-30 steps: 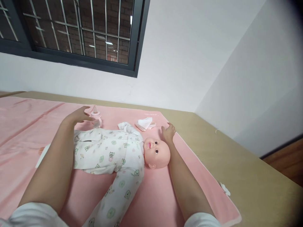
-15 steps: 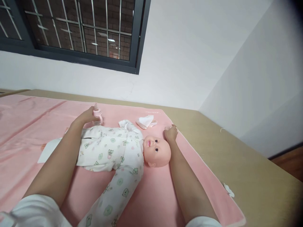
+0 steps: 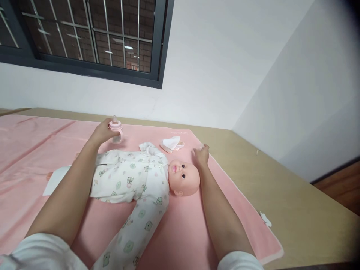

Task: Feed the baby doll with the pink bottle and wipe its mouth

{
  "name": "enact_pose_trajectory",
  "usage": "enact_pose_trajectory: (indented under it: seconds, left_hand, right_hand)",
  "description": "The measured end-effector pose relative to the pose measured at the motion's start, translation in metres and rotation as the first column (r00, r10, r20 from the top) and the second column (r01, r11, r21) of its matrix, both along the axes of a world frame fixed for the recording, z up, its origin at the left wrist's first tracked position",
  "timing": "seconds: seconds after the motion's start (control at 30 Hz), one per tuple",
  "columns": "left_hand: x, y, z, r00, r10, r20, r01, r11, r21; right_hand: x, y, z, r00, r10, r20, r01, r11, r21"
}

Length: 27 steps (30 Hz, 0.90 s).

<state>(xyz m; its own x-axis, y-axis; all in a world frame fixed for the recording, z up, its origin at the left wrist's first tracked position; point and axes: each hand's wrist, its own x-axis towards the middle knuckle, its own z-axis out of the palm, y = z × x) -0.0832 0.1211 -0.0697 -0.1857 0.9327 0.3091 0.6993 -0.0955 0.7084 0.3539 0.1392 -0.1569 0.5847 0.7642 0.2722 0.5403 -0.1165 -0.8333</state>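
Observation:
A baby doll (image 3: 184, 177) in a white printed sleepsuit (image 3: 132, 176) lies on its back on a pink blanket (image 3: 182, 232), head to the right. My left hand (image 3: 102, 131) is closed round a small pink baby bottle (image 3: 116, 129), held just above the blanket beyond the doll's body. My right hand (image 3: 201, 155) rests on the blanket just past the doll's head, fingers loosely spread, holding nothing.
A folded white cloth (image 3: 170, 143) lies on the blanket beyond the doll's shoulder. A white sheet (image 3: 54, 180) shows under the doll at the left. The blanket covers a tan surface (image 3: 295, 198) set into a white wall corner; a small white scrap (image 3: 264, 218) lies near the blanket's right edge.
My left hand reached the bottle, closed on it and lifted it slightly off the blanket. My right hand stayed beside the doll's head.

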Motion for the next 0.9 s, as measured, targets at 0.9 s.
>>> enact_pose_trajectory:
  seconds: [0.9]
  left_hand:
    - [0.117, -0.089, 0.041, 0.874, -0.473, -0.106, 0.485, 0.857, 0.174]
  right_hand:
    - [-0.136, -0.101, 0.124, 0.431, 0.902, 0.014, -0.852, 0.402, 0.335]
